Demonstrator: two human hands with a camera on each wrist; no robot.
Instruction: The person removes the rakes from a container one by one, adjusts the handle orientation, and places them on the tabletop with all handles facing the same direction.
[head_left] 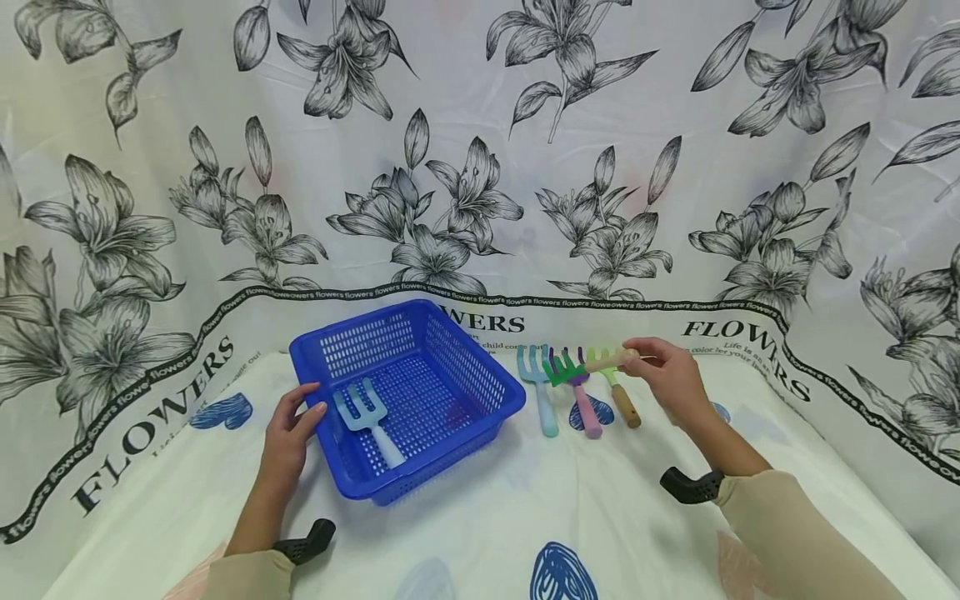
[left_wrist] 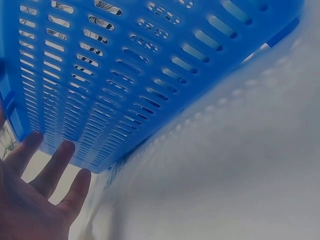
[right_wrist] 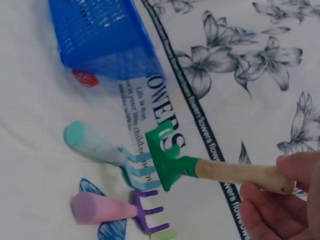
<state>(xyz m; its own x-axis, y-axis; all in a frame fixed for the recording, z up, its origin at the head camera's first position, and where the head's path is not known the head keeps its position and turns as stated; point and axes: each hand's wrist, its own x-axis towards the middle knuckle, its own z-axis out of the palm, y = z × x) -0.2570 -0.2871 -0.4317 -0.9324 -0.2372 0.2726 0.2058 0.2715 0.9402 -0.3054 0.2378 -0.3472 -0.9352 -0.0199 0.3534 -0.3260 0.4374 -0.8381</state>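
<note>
My right hand (head_left: 667, 375) pinches the end of the wooden handle of a small green hand rake (right_wrist: 172, 162). The rake is held above the other tools, with its head pointing left. At the left rim of a blue plastic basket (head_left: 457, 450), my left hand (head_left: 287, 429) holds the edge with thumb and index finger. Its other fingers (left_wrist: 55, 167) lie along the outer wall. Inside the basket lies a light blue hand fork (head_left: 387, 447). Under the green rake are a light blue fork (head_left: 545, 408), a purple fork with a pink handle (head_left: 591, 415) and a light green one with a brown handle (head_left: 626, 407).
A white cloth (head_left: 487, 533) with blue and pink leaf prints covers the surface. Behind the tools rises a white curtain (head_left: 450, 100) with black flower drawings and lettering along its lower band.
</note>
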